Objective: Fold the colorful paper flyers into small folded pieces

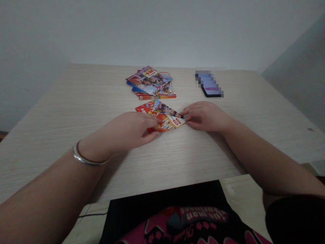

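Observation:
A colourful printed card (162, 113) lies on the pale wooden table (76, 112) in front of me. My left hand (132, 130) pinches the card's near left edge between thumb and fingers. My right hand (203, 117) pinches the card's right corner with its fingertips. A silver bangle (86, 157) circles my left wrist. Farther back on the table, a loose stack of several similar cards (151, 83) sits apart from both hands.
A dark phone (209, 86) lies face up at the back right of the table. The table meets a plain wall behind and a second wall on the right. My dark and pink shirt (177, 220) fills the bottom of the view.

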### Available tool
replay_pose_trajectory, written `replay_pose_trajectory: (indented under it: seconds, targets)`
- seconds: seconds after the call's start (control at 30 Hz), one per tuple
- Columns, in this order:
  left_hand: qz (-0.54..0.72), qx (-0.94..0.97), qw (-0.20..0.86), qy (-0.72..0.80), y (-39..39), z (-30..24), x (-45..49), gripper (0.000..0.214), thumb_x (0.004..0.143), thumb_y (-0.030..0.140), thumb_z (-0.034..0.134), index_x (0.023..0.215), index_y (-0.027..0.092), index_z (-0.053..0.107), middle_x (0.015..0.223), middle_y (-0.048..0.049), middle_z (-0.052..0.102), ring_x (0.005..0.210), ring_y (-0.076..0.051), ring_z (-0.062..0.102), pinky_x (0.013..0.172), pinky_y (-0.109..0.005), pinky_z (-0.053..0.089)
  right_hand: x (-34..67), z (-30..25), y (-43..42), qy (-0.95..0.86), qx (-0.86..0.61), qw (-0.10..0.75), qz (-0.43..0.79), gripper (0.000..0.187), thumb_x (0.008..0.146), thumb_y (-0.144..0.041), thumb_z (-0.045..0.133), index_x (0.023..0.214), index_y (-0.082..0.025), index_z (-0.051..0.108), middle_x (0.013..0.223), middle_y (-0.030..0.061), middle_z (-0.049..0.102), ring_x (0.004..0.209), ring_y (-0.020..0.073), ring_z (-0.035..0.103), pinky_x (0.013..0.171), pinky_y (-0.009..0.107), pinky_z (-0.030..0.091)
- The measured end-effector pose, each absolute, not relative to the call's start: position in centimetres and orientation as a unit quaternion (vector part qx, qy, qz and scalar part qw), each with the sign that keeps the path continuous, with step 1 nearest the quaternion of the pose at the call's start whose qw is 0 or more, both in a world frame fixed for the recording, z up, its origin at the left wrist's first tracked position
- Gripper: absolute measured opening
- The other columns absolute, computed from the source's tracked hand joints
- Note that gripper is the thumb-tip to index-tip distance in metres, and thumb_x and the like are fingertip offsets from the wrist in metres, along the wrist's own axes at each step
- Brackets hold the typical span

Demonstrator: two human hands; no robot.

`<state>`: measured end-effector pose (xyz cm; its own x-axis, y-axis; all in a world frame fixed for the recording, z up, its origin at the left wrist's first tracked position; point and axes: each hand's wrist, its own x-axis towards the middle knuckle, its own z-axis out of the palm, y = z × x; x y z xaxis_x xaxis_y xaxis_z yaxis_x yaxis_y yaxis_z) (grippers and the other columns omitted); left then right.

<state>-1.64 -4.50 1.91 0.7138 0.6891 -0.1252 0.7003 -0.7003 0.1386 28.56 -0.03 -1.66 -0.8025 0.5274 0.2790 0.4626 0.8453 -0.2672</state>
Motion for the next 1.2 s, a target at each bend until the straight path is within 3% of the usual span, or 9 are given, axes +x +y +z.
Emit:
replay_pose_trajectory:
  seconds: [0.13, 0.3, 0.4, 0.53, 0.63, 0.8, 0.93, 1.07, 1.2]
  targets:
    - [0.008, 0.907, 0.074, 0.414, -4.1, 1.5, -1.8, 0.033, 0.101, 0.035, 0.040, 0.097, 0.020, 0.069, 0.088, -0.0058, 0.072, 0.075, -0.021, 0.065, 0.070, -0.033, 0.049, 28.3, -1.6, -0.4, -0.941, -0.274, 0.173, 0.101, 0.012, 0.087, -0.027, 0.065, 0.082, -0.022, 0.074, 0.117, 0.0054, 0.082, 0.103, 0.0233, 0.076, 0.088, 0.037, 0.055]
    - [0.134, 0.888, 0.056, 0.437, -3.7, 0.1, -1.8, 0.033, 0.101, 0.033, 0.039, 0.099, 0.017, 0.068, 0.124, -0.0138, 0.069, 0.118, -0.026, 0.065, 0.105, -0.040, 0.053, 27.1, -1.8, -0.7, -0.933, -0.287, 0.186, 0.115, 0.019, 0.092, -0.036, 0.064, 0.096, -0.022, 0.078, 0.111, 0.0065, 0.082, 0.103, 0.0237, 0.075, 0.091, 0.038, 0.055]
    - [0.155, 0.865, 0.033, 0.476, -3.5, -0.5, -1.7, 0.030, 0.101, 0.030, 0.042, 0.096, 0.015, 0.069, 0.133, -0.0169, 0.067, 0.129, -0.029, 0.061, 0.113, -0.043, 0.049, 26.0, -2.0, -1.0, -0.922, -0.318, 0.188, 0.117, 0.021, 0.096, -0.032, 0.061, 0.101, -0.022, 0.079, 0.110, 0.0066, 0.082, 0.101, 0.0224, 0.075, 0.090, 0.036, 0.054]
    - [0.117, 0.848, -0.007, 0.516, -3.3, -0.8, -1.5, 0.029, 0.100, 0.030, 0.045, 0.101, 0.015, 0.070, 0.110, -0.0149, 0.076, 0.102, -0.028, 0.070, 0.093, -0.042, 0.057, 24.9, -2.3, -1.4, -0.908, -0.372, 0.182, 0.068, 0.022, 0.096, -0.030, 0.061, 0.109, -0.023, 0.078, 0.095, 0.0047, 0.082, 0.089, 0.0218, 0.074, 0.081, 0.034, 0.051]
    - [0.083, 0.840, -0.034, 0.535, -3.1, -0.8, -1.5, 0.030, 0.101, 0.032, 0.046, 0.101, 0.015, 0.071, 0.094, -0.0128, 0.076, 0.086, -0.026, 0.070, 0.077, -0.037, 0.055, 24.6, -2.4, -1.8, -0.894, -0.403, 0.189, 0.053, 0.030, 0.096, -0.028, 0.061, 0.123, -0.029, 0.074, 0.100, 0.0013, 0.083, 0.086, 0.0200, 0.074, 0.074, 0.031, 0.048]
    - [0.056, 0.854, -0.060, 0.513, -2.9, -0.8, -1.5, 0.028, 0.100, 0.029, 0.047, 0.094, 0.014, 0.069, 0.093, -0.0139, 0.075, 0.092, -0.028, 0.069, 0.084, -0.038, 0.053, 24.5, -2.3, -2.3, -0.912, -0.368, 0.178, 0.027, 0.032, 0.097, -0.027, 0.063, 0.126, -0.029, 0.076, 0.114, 0.0047, 0.082, 0.094, 0.0212, 0.074, 0.076, 0.031, 0.048]
    - [0.051, 0.863, -0.072, 0.498, -3.1, -0.9, -1.5, 0.030, 0.102, 0.028, 0.043, 0.098, 0.013, 0.069, 0.096, -0.0154, 0.075, 0.099, -0.031, 0.068, 0.091, -0.042, 0.053, 23.9, -2.2, -2.1, -0.889, -0.391, 0.206, 0.122, 0.038, 0.093, -0.023, 0.065, 0.130, -0.025, 0.074, 0.097, 0.0035, 0.081, 0.082, 0.0178, 0.070, 0.073, 0.029, 0.048]
    - [0.059, 0.866, -0.068, 0.492, -3.4, -1.0, -1.4, 0.030, 0.103, 0.024, 0.040, 0.102, 0.012, 0.068, 0.100, -0.0159, 0.074, 0.101, -0.030, 0.069, 0.092, -0.041, 0.053, 23.2, -2.5, -1.7, -0.855, -0.398, 0.239, 0.233, 0.031, 0.091, -0.019, 0.063, 0.118, -0.021, 0.077, 0.084, 0.0005, 0.078, 0.073, 0.0137, 0.066, 0.068, 0.026, 0.046]
    - [0.061, 0.859, -0.037, 0.506, -3.4, -1.0, -1.4, 0.027, 0.102, 0.026, 0.043, 0.101, 0.014, 0.067, 0.099, -0.0146, 0.073, 0.098, -0.027, 0.068, 0.090, -0.038, 0.054, 23.0, -3.3, -1.4, -0.842, -0.405, 0.255, 0.249, 0.025, 0.092, -0.021, 0.062, 0.111, -0.021, 0.079, 0.088, 0.0023, 0.079, 0.073, 0.0144, 0.066, 0.068, 0.027, 0.048]
